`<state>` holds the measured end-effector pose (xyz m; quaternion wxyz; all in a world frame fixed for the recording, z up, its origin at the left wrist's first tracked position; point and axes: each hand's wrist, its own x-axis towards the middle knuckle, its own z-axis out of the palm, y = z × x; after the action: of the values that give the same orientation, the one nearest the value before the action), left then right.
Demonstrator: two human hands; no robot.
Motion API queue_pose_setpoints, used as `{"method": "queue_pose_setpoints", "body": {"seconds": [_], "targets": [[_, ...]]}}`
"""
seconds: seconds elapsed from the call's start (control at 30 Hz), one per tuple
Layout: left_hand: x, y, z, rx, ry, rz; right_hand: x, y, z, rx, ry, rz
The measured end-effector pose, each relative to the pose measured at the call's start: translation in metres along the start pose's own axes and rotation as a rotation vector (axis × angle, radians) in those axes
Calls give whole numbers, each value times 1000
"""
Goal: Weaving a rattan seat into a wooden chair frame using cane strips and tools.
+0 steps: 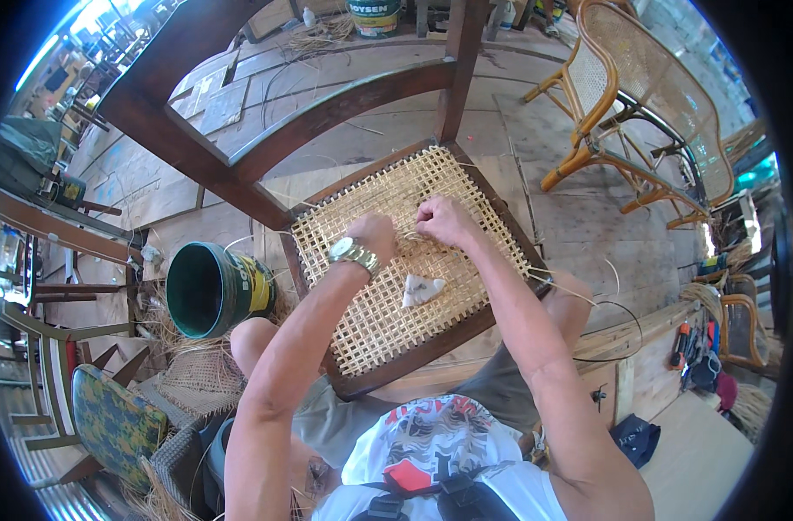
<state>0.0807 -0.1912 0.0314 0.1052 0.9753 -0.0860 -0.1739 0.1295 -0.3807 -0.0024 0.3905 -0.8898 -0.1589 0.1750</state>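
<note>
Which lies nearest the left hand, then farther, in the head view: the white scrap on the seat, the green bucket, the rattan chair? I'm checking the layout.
1. White scrap, on the woven seat, just right of the left hand.
2. Green bucket, on the floor, left.
3. Rattan chair, far upper right.

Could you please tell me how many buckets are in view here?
2: a green bucket lying on its side left of the caned chair seat, and a white bucket at the top edge, partly cut off.
</note>
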Motion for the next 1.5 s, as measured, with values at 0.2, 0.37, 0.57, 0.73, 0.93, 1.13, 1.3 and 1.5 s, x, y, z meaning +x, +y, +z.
{"method": "queue_pose_setpoints", "body": {"seconds": [0.2, 0.37, 0.57, 0.73, 0.93, 1.13, 1.3, 1.5], "targets": [[-3, -23, 7, -159, -10, -23, -1, -4, 11, -98, 3, -49], [29, -61, 27, -138, -197, -22, -6, -40, 24, -209, -44, -1], [-7, -25, 7, -94, 77, -138, -17, -41, 43, -329, 151, 83], [-73, -96, -52, -3, 226, -298, -25, -27, 19, -309, -2, -219], [-73, -66, -99, -98, 380, -79, 8, -71, 10, 435, -5, -169], [-38, -71, -63, -254, 387, -95, 8, -59, 6, 140, 35, -102], [-19, -57, -13, -203, 115, -92, 4, -20, 19, -1, 82, -62], [-1, -34, -4, 20, 59, -67, 7, -9, 22, -1, 118, -60]]}}
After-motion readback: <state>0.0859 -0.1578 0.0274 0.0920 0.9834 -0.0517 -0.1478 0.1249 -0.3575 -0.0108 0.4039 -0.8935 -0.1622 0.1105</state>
